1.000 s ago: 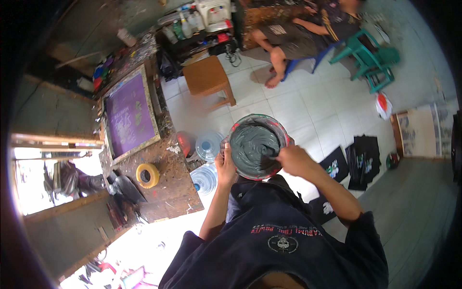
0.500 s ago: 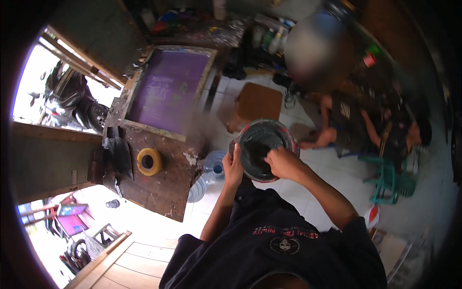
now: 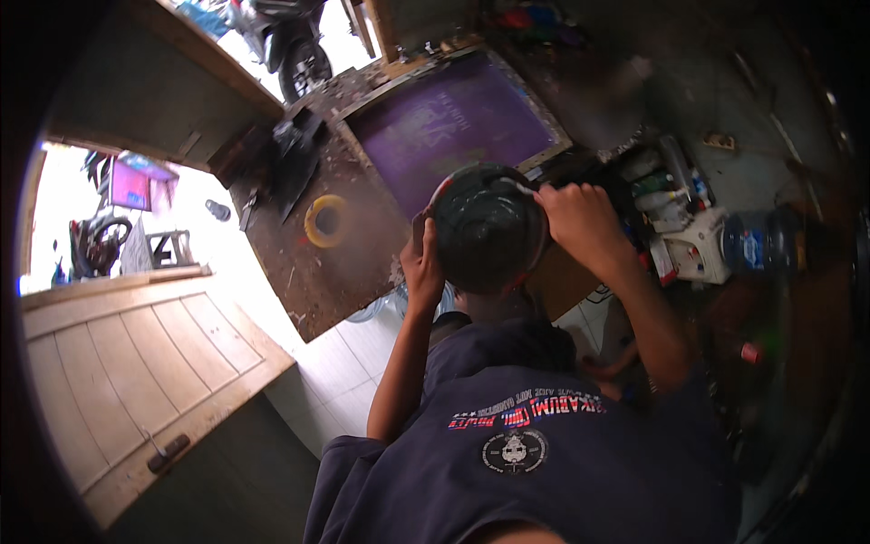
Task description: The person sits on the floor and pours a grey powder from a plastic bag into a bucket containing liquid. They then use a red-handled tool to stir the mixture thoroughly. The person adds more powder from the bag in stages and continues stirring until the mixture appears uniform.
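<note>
My left hand (image 3: pixel 420 263) grips a round dark tub (image 3: pixel 494 231) by its left side. The tub is tilted so that its inside faces me, and dark, wet-looking ink or paint coats it. At the upper right of the rim my right hand (image 3: pixel 584 222) is closed on a slim stirring tool (image 3: pixel 515 185). Only a pale, greyish piece of that tool shows; the rest is hidden by the hand and the dark contents. Just beyond the tub lies a purple printing screen (image 3: pixel 489 100) in a frame, on a stained workbench (image 3: pixel 290 281).
A yellow tape roll (image 3: pixel 314 218) and a black sheet (image 3: pixel 294 159) lie on the bench. To the right stand a white plastic stool (image 3: pixel 698 249) and a large water bottle (image 3: pixel 754 247). A panelled wooden door (image 3: pixel 154 354) fills the lower left. Dim limbs of another person show right of me.
My view has turned rightward, and I now stand closer to the screen. The tub has tipped toward me. My right hand has moved from inside the tub to its upper right rim.
</note>
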A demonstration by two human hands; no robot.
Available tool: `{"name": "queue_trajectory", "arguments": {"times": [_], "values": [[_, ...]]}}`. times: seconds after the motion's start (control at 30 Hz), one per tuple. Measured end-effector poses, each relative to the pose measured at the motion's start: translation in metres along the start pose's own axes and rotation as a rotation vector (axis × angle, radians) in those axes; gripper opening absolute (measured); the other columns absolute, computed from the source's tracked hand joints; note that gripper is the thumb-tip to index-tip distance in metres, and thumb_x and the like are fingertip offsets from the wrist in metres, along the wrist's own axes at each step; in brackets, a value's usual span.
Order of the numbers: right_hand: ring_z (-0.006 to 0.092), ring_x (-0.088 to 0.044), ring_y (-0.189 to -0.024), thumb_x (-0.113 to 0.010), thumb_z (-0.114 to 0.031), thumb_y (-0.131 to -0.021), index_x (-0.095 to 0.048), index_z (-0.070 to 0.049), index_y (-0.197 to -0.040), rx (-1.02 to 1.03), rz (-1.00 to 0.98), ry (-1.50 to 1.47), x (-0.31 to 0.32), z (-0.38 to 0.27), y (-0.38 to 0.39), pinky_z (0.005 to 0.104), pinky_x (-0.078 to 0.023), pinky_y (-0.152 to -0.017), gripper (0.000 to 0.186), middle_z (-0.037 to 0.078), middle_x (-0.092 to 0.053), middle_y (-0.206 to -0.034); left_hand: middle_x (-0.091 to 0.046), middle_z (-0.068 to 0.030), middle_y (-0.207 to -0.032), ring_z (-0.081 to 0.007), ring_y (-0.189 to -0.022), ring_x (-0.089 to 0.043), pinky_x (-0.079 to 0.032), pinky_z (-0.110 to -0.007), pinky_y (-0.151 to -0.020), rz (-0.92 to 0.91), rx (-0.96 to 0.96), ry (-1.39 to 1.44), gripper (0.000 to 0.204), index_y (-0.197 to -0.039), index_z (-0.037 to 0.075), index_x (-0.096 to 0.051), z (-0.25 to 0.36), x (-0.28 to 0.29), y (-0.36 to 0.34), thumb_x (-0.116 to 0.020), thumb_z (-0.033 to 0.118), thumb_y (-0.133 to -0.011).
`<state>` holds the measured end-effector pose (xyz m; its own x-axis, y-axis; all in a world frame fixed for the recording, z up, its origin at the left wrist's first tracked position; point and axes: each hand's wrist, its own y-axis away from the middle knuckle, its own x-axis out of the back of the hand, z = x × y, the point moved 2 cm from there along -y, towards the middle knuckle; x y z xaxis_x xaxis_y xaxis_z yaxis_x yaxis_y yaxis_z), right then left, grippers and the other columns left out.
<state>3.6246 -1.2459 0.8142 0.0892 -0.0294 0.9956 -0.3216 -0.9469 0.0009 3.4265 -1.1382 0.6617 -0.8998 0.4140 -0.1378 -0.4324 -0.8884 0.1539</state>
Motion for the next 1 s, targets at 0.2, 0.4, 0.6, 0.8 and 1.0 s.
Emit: {"name": "queue_trajectory", "arguments": {"times": [0.2, 0.4, 0.6, 0.8, 1.0], "values": [[0.0400, -0.066, -0.072, -0.056, -0.018, -0.088, -0.066, -0.003, -0.078, 0.267, -0.311, -0.262, -0.070, -0.013, -0.009, 0.0478, -0.054, -0.066, 0.021, 0.022, -0.065, -0.073, -0.063, -0.0049, -0.101, -0.0112, -0.092, -0.055, -0.046, -0.026, -0.084, 0.206, -0.026, 0.129, 0.037, -0.118, -0.003, -0.062, -0.006, 0.008, -0.011, -0.049, 0.029, -0.102], [0.0356, -0.069, -0.077, -0.066, -0.014, -0.079, -0.070, -0.001, -0.081, 0.102, -0.189, -0.091, -0.067, 0.029, -0.041, 0.0422, -0.057, -0.069, 0.013, 0.021, -0.068, -0.079, -0.062, 0.0008, -0.084, -0.0055, -0.071, -0.053, -0.042, -0.023, -0.061, 0.269, -0.033, 0.009, 0.042, -0.106, -0.001, -0.064, -0.009, -0.013, -0.011, -0.052, 0.039, -0.100], [0.0384, -0.068, -0.080, -0.066, -0.020, -0.082, -0.070, 0.002, -0.085, 0.046, -0.488, -0.456, -0.084, 0.080, -0.031, 0.0466, -0.054, -0.072, 0.022, 0.025, -0.067, -0.080, -0.066, -0.0133, -0.110, -0.0192, -0.099, -0.064, -0.052, -0.033, -0.083, 0.109, -0.195, -0.381, 0.039, -0.124, -0.001, -0.060, -0.049, -0.055, -0.033, -0.050, 0.029, -0.100], [0.0289, -0.067, -0.083, -0.056, -0.041, -0.093, -0.071, -0.007, -0.097, -0.229, 0.402, -0.518, -0.074, 0.224, -0.001, 0.0376, -0.051, -0.078, 0.037, 0.014, -0.069, -0.088, -0.055, -0.0236, -0.127, -0.0298, -0.114, -0.058, -0.047, -0.042, -0.095, 0.089, -0.222, -0.686, 0.048, -0.133, 0.000, -0.049, -0.063, -0.126, -0.063, -0.044, 0.035, -0.101], [0.0344, -0.066, -0.089, -0.060, -0.037, -0.091, -0.063, -0.003, -0.107, -1.298, 0.600, -0.513, -0.330, 0.566, 0.181, 0.0433, -0.050, -0.076, 0.037, 0.017, -0.069, -0.092, -0.039, -0.0256, -0.143, -0.0440, -0.128, -0.042, -0.037, -0.049, -0.104, -0.253, -0.483, -1.037, 0.104, -0.149, 0.005, -0.024, -0.124, -0.261, -0.112, -0.078, 0.033, -0.065]]}}
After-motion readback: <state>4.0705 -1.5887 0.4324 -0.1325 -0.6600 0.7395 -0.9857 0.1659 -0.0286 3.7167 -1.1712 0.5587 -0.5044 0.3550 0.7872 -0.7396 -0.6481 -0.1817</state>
